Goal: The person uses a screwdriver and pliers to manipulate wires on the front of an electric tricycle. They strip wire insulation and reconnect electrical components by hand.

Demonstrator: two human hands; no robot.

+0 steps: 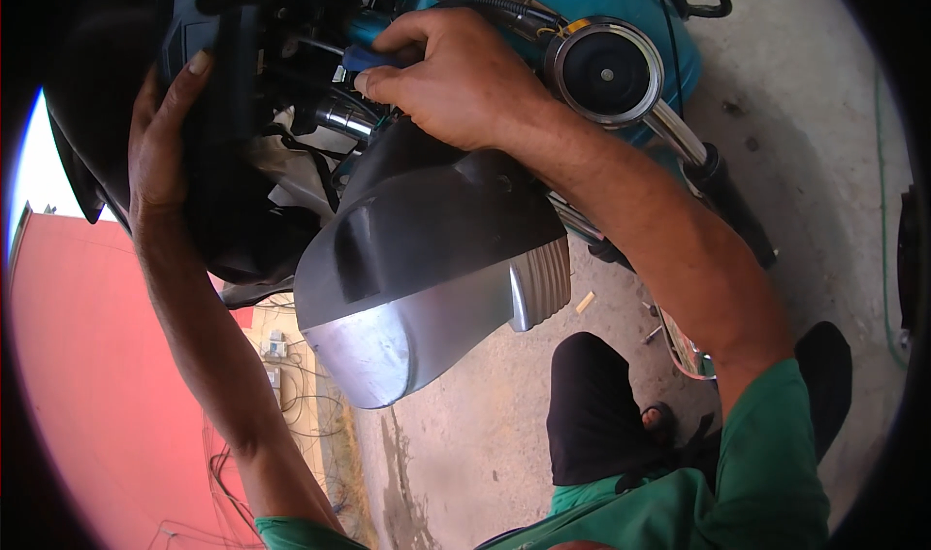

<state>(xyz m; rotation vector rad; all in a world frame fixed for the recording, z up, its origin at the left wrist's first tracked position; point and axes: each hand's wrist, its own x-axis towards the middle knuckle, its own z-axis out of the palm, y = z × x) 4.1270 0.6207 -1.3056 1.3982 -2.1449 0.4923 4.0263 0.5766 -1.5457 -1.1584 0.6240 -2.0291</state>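
1. Pinching a blue-handled metal screwdriver (359,60), the right hand (461,80) points it leftward.
2. The left hand (160,152) touches a black plastic panel (194,36); can't tell whether it's clasping.
3. Close below, a curved black-and-silver cowl (427,249) leaves little room.

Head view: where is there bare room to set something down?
Mostly bare ground lies between the headlight cover and the knee, also between the round chrome-rimmed part and the green hose. Crowded: around the right hand, with its blue-handled tool and cables.
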